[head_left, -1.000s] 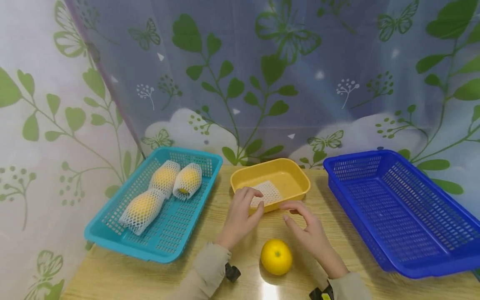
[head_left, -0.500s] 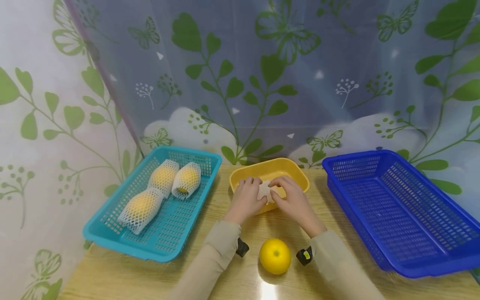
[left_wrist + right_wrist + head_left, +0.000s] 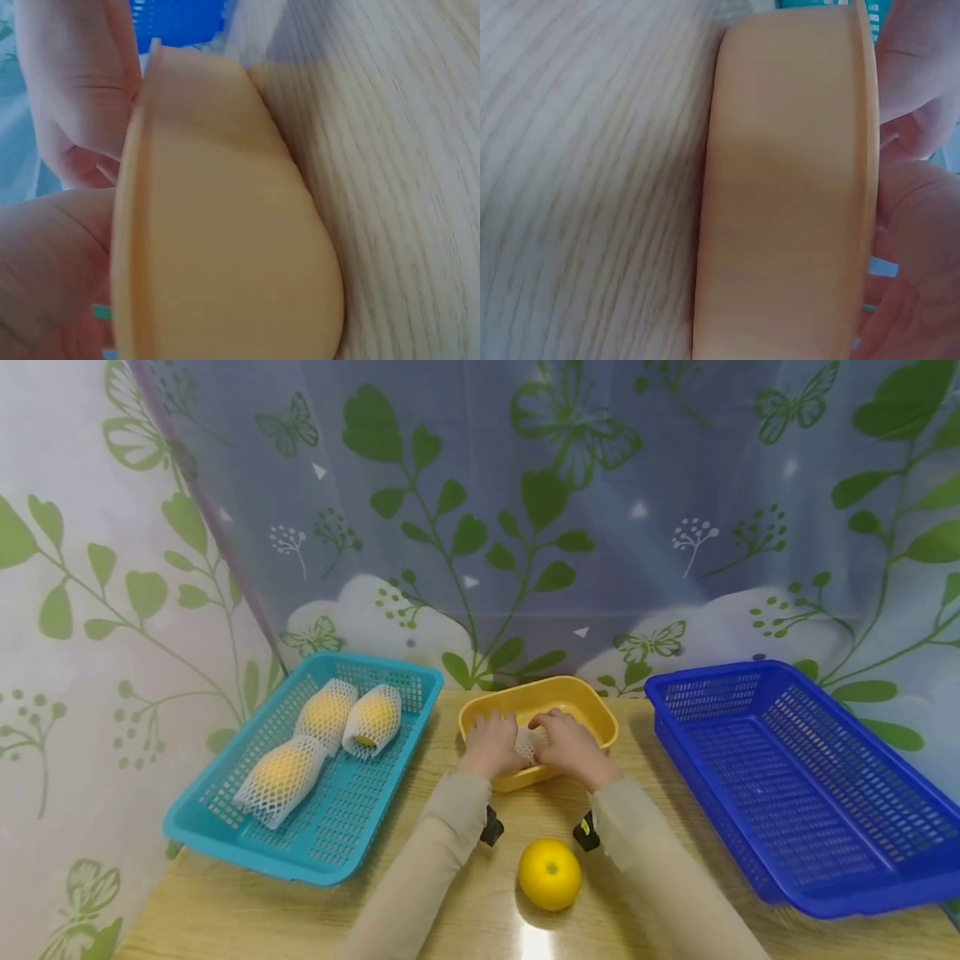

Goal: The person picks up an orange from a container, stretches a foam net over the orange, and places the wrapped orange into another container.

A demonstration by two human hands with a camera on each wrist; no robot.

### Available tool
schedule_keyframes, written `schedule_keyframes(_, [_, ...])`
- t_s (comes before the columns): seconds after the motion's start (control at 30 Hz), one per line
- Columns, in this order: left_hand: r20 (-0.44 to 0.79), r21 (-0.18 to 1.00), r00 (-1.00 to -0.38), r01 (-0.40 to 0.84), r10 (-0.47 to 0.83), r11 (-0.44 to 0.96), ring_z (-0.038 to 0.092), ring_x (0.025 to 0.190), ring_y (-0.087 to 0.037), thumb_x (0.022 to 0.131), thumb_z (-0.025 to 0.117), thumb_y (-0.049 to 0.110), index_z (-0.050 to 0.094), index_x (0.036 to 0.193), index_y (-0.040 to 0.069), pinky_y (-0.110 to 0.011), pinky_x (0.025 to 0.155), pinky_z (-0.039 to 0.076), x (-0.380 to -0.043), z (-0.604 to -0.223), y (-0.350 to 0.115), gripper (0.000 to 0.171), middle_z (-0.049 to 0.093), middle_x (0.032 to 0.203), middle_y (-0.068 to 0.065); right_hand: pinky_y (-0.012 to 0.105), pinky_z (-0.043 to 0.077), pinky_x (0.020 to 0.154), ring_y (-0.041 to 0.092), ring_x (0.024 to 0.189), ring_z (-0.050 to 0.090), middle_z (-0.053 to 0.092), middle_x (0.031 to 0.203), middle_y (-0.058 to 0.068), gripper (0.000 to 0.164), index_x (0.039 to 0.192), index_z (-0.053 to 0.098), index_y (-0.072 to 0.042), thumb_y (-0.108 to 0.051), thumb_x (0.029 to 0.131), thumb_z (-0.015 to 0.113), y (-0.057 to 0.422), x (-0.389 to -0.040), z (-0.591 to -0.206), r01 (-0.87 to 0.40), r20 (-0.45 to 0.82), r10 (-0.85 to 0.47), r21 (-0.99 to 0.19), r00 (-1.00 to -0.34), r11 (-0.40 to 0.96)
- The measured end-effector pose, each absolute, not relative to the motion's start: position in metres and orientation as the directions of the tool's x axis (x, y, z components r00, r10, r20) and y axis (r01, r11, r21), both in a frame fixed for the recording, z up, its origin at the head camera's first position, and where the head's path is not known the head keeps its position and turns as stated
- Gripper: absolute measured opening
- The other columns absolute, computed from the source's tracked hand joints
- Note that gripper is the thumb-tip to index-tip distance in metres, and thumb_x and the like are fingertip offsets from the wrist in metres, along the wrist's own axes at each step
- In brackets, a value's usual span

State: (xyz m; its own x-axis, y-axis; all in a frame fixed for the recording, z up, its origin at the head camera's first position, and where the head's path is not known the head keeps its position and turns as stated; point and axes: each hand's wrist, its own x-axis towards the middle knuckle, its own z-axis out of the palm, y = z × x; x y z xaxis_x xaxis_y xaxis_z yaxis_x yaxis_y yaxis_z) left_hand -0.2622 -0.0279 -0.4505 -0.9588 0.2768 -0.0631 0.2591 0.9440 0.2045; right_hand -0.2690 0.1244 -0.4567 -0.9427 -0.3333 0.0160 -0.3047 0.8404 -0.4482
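Both hands reach down into a yellow plastic tub (image 3: 517,780). Between them lies a white foam fruit net (image 3: 530,741), partly covered by the fingers. My left hand (image 3: 491,745) is at the net's left side, with its thumb near the front. At the right side, my right hand (image 3: 572,748) has bent fingers and its thumb at the net. I cannot tell whether either hand grips the net. The tub wall (image 3: 217,195) fills much of the left wrist view and hides the fingertips; in the right wrist view the wall (image 3: 787,180) does the same.
A round yellow fruit (image 3: 550,874) sits on the wooden table (image 3: 420,793) between the forearms. To the left, a teal basket (image 3: 345,852) holds 3 net-wrapped yellow fruits (image 3: 277,774). A blue basket (image 3: 720,810) stands at the right. Behind hangs a patterned curtain (image 3: 450,485).
Both hands have moved inward and forward, from above the tub's front edge down into it, around the foam net. The loose fruit and the baskets stay in place.
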Motion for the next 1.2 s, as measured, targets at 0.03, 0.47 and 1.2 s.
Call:
schedule_keyframes(0.03, [-0.078, 0.185, -0.96, 0.253, 0.27, 0.95, 0.048, 0.122, -0.043, 0.085, 0.072, 0.053, 0.051, 0.14, 0.005, -0.052, 0.099, 0.044, -0.263, -0.452, -0.027, 0.077, 0.054, 0.132, -0.019, 0.052, 0.049, 0.088, 0.035, 0.115, 0.055, 0.058, 0.125, 0.015, 0.044, 0.123, 0.064, -0.006, -0.008, 0.079, 0.07, 0.123, -0.271, -0.457, -0.292, -0.004, -0.329, -0.447, -0.944, 0.845])
schedule_keyframes(0.47, [-0.099, 0.134, -0.961, 0.243, 0.257, 0.961, 0.055, 0.117, -0.038, 0.086, 0.073, 0.049, 0.053, 0.14, 0.013, -0.052, 0.097, 0.046, -0.269, -0.461, -0.025, 0.068, 0.059, 0.13, -0.015, 0.046, 0.048, 0.078, 0.031, 0.096, 0.055, 0.054, 0.112, 0.017, 0.036, 0.117, 0.065, -0.006, -0.003, 0.081, 0.064, 0.112, -0.281, -0.456, -0.215, -0.11, -0.295, -0.457, -0.949, 0.863])
schedule_keyframes(1.2, [0.292, 0.243, -0.9, 0.396, 0.323, 0.886, 0.061, 0.065, -0.021, 0.092, 0.071, 0.027, 0.063, 0.107, 0.009, -0.032, 0.049, 0.046, -0.267, -0.443, -0.029, 0.025, 0.065, 0.089, -0.007, 0.034, 0.042, 0.064, 0.028, 0.081, 0.05, 0.055, 0.095, 0.016, 0.033, 0.106, 0.053, -0.001, 0.01, 0.075, 0.059, 0.127, -0.278, -0.435, -0.261, 0.122, -0.25, -0.706, -0.961, 0.658])
